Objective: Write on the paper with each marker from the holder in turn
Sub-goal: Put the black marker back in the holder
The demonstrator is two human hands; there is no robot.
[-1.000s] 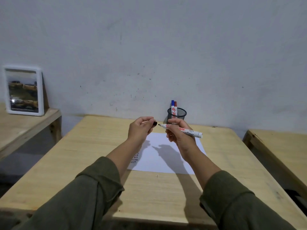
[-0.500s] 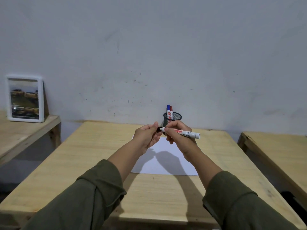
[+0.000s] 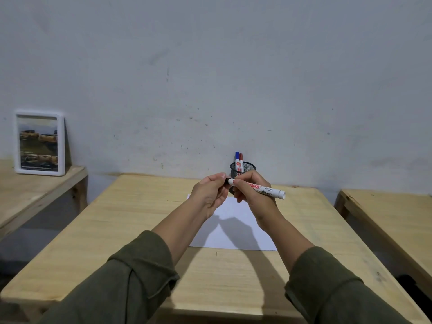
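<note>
We held the marker [image 3: 261, 189] up above the paper [image 3: 236, 232], our right hand [image 3: 253, 195] curled round the front of its white barrel. Its long axis ran almost level, left to right, with the blunt tail poking out to the right and the writing end pointing straight at our left hand [image 3: 211, 195]. That hand's fingers were pinched on the black cap [image 3: 227, 181], which sat right at the marker's nose, so the cap and barrel lay on one line. We judged the cap was going on or coming off; whether it was fully seated we could not tell, as the fingers hid the joint and the tip. Behind our hands stood the holder [image 3: 243, 169], partly covered, with a blue marker [image 3: 237, 157] and a red marker [image 3: 241, 160] upright inside.
</note>
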